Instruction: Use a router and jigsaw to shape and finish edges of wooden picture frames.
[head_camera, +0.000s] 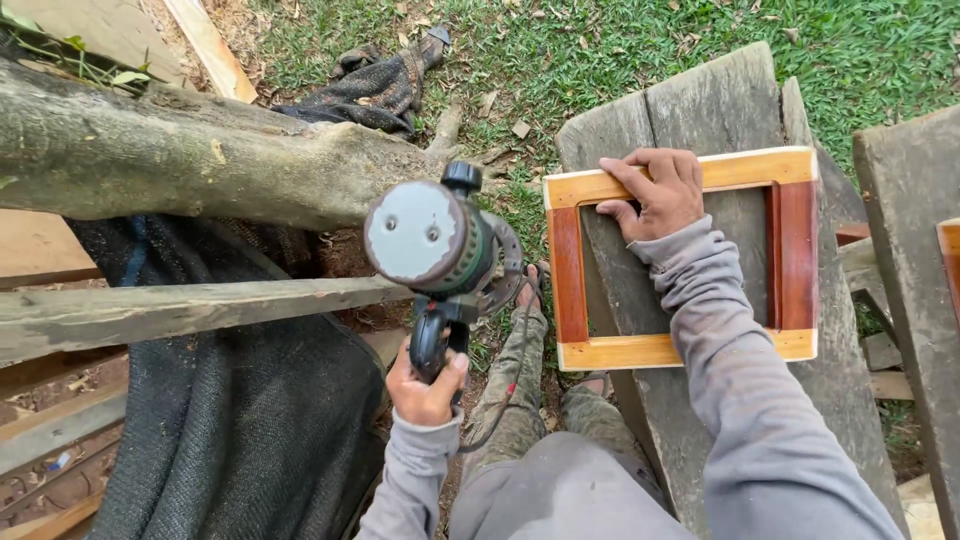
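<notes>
My left hand (425, 388) grips the black handle of a corded power tool (435, 245), a green and grey router or sander held upright off to the left of the bench. My right hand (660, 192) presses flat on the top rail of a rectangular wooden frame (570, 290). The frame has pale top and bottom rails and reddish side rails. It lies on a weathered grey plank bench (720, 100). My arms are in grey sleeves.
A thick tree branch (180, 150) runs across the left, with a grey wooden rail (150, 310) below it and dark netting (240, 430) underneath. A dark cloth (380, 85) lies on the grass (600, 40). Another plank (915, 230) stands at the right edge.
</notes>
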